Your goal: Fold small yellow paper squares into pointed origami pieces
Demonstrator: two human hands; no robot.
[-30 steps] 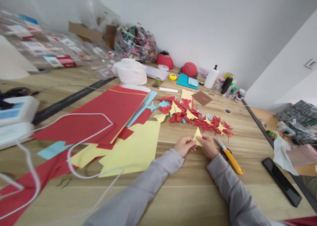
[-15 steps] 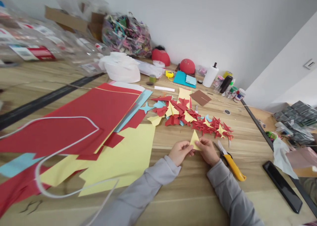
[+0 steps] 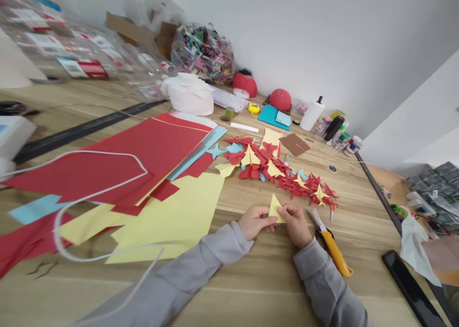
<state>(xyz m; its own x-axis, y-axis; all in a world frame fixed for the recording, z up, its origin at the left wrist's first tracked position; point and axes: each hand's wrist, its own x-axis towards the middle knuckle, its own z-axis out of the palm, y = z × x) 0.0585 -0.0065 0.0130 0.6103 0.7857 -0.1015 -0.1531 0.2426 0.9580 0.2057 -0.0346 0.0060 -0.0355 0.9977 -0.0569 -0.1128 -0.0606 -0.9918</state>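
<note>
Between my two hands is a small folded piece of yellow paper (image 3: 274, 208), its pointed tip facing away from me. My left hand (image 3: 255, 221) pinches its lower left edge with thumb and fingers. At its right edge, my right hand (image 3: 296, 224) grips it the same way. Just beyond lies a pile of folded red paper stars (image 3: 292, 182), with some yellow and light blue pieces among them. To the right of my right hand rests a utility knife (image 3: 336, 253) with a yellow handle, partly over a dark-handled tool.
Large red sheets (image 3: 143, 150) and yellow sheets (image 3: 172, 217) spread on the left, crossed by a white cable (image 3: 103, 193). A black phone-like slab (image 3: 412, 281) lies at right. Along the wall stand a white bottle (image 3: 312, 115), red pincushion-like domes (image 3: 280, 99) and a stuffed plastic bag (image 3: 202, 52).
My view has turned slightly left, so the scene sits further right. Both hands still hold the yellow paper, now slightly lower and more to the left in view.
</note>
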